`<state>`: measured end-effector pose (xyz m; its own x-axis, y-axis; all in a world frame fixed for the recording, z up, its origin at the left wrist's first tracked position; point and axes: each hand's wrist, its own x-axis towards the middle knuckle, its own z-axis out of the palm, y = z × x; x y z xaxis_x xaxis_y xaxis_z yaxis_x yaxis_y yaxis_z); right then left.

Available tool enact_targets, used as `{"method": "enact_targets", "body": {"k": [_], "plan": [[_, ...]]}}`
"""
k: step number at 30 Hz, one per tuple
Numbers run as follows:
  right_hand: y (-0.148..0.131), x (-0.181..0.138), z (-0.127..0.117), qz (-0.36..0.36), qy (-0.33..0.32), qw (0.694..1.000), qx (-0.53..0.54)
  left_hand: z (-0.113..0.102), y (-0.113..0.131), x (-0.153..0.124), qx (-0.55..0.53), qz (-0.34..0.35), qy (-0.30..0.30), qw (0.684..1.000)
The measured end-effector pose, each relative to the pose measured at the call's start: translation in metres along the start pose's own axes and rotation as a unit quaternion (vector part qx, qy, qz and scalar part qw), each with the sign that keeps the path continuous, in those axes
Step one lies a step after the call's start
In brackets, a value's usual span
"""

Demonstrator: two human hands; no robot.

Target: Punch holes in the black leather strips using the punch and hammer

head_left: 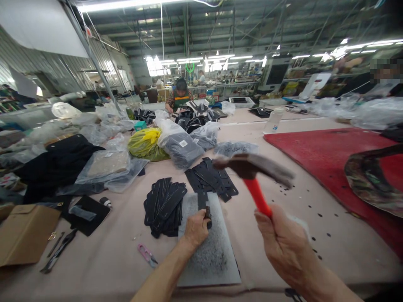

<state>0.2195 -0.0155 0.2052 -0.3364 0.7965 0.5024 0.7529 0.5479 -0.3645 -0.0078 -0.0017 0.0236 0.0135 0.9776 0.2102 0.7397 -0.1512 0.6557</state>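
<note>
My right hand is closed around the red handle of a claw hammer, raised above the table and slightly blurred. My left hand grips a short dark hole punch over a grey board scuffed with dark marks. A black strip lies on the board under the punch; the punch's tip is hard to make out. Left of the board is a fanned pile of black slotted strips. A second pile of black strips lies just beyond the board.
Pink snips lie left of my forearm. A cardboard box and dark tools are farther left. Plastic-bagged goods and a yellow bag stand beyond the piles. A red sheet covers the right side. Another person sits opposite.
</note>
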Motion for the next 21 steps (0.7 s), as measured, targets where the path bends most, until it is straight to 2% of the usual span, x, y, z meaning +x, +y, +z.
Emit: {"method": "enact_targets", "body": {"k": [3,5,6,9,10,11,12,13,15,17,21], "plan": [[0.008,-0.002,0.003,-0.041,-0.108,0.992,-0.047,0.001,-0.001,0.000,0.002,0.004,0.000,1.000],[0.008,0.002,-0.003,-0.033,-0.126,0.990,-0.046,0.002,-0.002,0.000,0.003,0.004,0.002,1.000],[0.005,0.005,-0.007,-0.015,-0.103,0.994,-0.029,0.002,-0.002,0.000,0.004,0.002,0.005,1.000],[-0.002,0.009,-0.011,0.050,0.041,0.998,0.018,0.003,-0.003,0.000,0.010,0.000,0.009,1.000],[-0.002,0.007,-0.008,0.051,0.058,0.997,0.019,0.003,-0.003,0.000,0.012,0.001,0.009,1.000],[0.000,0.003,-0.003,0.044,0.044,0.998,0.010,0.003,-0.003,0.000,0.014,0.003,0.006,1.000],[0.003,-0.001,0.002,0.030,-0.003,1.000,-0.002,0.002,-0.003,0.000,0.017,0.003,0.004,1.000],[0.008,-0.006,0.008,0.022,-0.071,0.997,-0.016,0.002,-0.002,0.000,0.020,0.005,0.002,1.000],[0.021,-0.015,0.016,0.051,-0.189,0.980,-0.035,0.002,-0.002,0.000,0.026,0.004,0.002,1.000],[0.036,-0.023,0.020,0.116,-0.231,0.966,-0.029,0.002,-0.001,0.000,0.030,0.002,0.010,1.000],[0.070,-0.051,0.038,0.246,-0.270,0.929,0.066,0.002,-0.002,-0.001,0.029,-0.002,0.008,1.000]]}}
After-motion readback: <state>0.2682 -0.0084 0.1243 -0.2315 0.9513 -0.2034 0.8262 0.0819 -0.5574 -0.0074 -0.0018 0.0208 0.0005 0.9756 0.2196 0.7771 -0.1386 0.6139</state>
